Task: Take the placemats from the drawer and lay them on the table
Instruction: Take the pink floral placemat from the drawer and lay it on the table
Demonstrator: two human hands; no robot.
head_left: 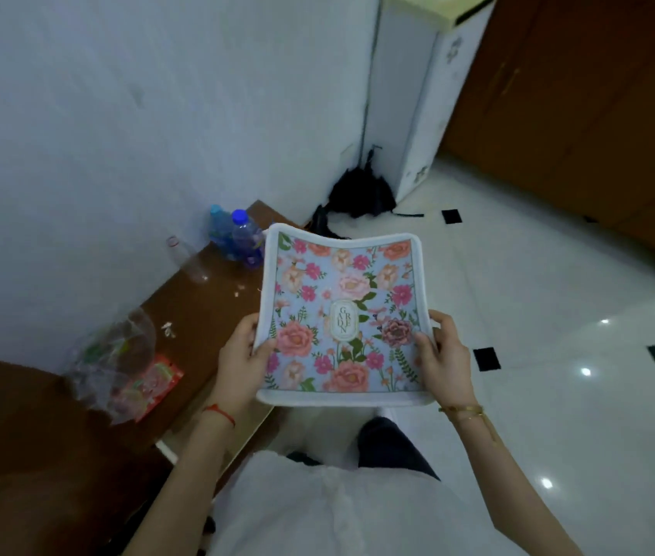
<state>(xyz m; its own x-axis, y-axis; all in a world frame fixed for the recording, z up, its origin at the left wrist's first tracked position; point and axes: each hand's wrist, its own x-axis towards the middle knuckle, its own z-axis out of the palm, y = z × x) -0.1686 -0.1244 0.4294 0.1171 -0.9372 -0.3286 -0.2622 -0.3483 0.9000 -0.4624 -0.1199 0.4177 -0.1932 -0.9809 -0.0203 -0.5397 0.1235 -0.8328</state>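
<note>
Left hand (243,347) and right hand (444,355) each grip the floral placemat (342,311) by its side edges.

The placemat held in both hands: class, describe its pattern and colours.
The placemat shows pink and peach flowers on pale blue with a white border, seen in the head view.

I see both hands holding a flowered placemat (342,315) flat over the white tiled floor (538,315), the left hand (239,349) gripping its left edge and the right hand (444,353) its right edge, thumbs on top. To the left, a brown table (193,315) carries plastic bottles (237,238) and a clear bag (117,355); a black umbrella (360,194) lies by the wall.
</note>
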